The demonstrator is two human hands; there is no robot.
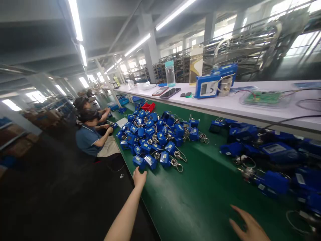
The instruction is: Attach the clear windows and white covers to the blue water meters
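My left hand (139,178) is at the near edge of the table, with thumb and fingers apart. Its fingertips are close to a blue box-shaped meter unit (138,162) at the front of a large pile; whether they touch it I cannot tell. Beside that one lie another blue unit (150,162) and a third (165,159) with a looped cable and a metal ring (177,154). Low on the right, my right hand (247,222) hovers over the green tabletop (195,187), fingers spread, holding nothing.
More blue units (272,182) with metal fittings lie along the right. A white shelf (185,104) above carries a phone (170,93), a bottle (170,74), blue meters (207,86) and a circuit board (263,97). Two co-workers (87,137) sit along the left side; a red bin (148,107) stands behind the pile.
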